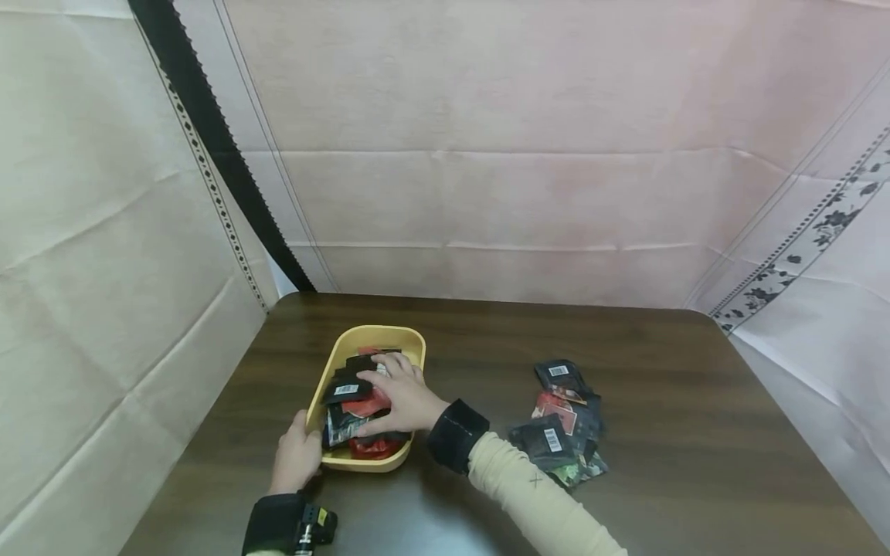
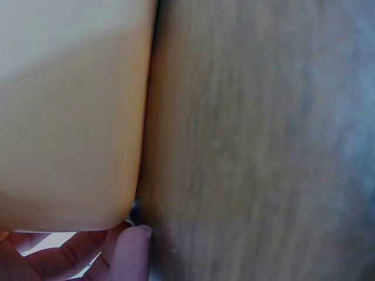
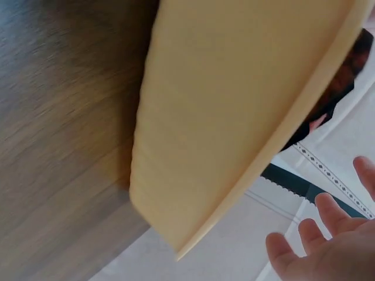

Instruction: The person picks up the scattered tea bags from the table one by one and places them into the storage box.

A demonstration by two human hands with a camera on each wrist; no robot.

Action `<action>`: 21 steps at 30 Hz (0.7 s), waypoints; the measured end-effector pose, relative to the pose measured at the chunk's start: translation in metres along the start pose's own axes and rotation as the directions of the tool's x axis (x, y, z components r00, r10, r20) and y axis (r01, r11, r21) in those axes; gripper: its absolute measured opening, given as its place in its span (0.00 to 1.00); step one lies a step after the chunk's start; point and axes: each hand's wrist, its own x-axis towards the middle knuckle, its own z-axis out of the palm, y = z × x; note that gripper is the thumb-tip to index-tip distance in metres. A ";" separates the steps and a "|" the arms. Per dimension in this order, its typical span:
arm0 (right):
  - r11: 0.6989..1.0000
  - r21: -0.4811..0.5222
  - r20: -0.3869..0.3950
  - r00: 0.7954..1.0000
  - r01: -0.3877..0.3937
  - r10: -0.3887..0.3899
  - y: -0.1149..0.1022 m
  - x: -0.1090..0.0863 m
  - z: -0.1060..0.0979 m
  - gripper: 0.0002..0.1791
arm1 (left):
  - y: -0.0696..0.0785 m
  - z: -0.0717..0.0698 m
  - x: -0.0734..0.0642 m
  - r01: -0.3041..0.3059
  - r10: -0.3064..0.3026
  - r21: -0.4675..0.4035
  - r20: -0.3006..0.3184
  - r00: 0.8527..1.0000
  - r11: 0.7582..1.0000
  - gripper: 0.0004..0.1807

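A yellow plastic basket (image 1: 368, 466) stands on the table, filled with small black and red packets (image 1: 358, 408). My left hand (image 1: 295, 455) grips the basket's near left side; in the left wrist view its fingers (image 2: 130, 252) curl at the basket's lower corner. Over the packets lies my right hand (image 1: 403, 398), fingers spread and reaching across the basket from the right. Whether its fingertips touch the packets is hard to tell. In the right wrist view the fingers (image 3: 331, 213) extend loosely above the basket's rim, with no packet visible in them.
To the right, a loose pile of similar packets (image 1: 545, 442), black, red and green, lies on the brown wooden table (image 1: 660, 463). Pale patterned cloth (image 1: 521, 193) hangs behind the table and along both sides.
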 end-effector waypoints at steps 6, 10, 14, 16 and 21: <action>0.999 0.046 0.019 1.000 -0.009 0.008 0.013 -0.021 -0.012 0.42 | -0.002 -0.001 0.002 0.003 -0.003 0.003 0.011 1.000 1.000 0.17; 0.999 0.038 0.035 0.999 -0.029 0.028 0.029 -0.043 -0.020 0.41 | -0.001 0.001 0.003 0.006 -0.006 -0.006 0.023 1.000 1.000 0.16; 1.000 0.002 0.023 1.000 -0.015 0.015 0.049 -0.073 -0.023 0.38 | -0.001 0.001 0.002 0.008 -0.008 -0.005 0.029 1.000 1.000 0.16; 1.000 -0.025 0.013 1.000 0.001 -0.001 0.059 -0.088 -0.024 0.38 | -0.001 0.000 0.002 0.008 -0.008 -0.003 0.030 1.000 1.000 0.16; 0.998 -0.063 0.016 1.000 -0.015 0.016 0.080 -0.121 -0.026 0.36 | -0.002 0.000 0.001 0.015 -0.015 0.005 0.031 0.999 1.000 0.18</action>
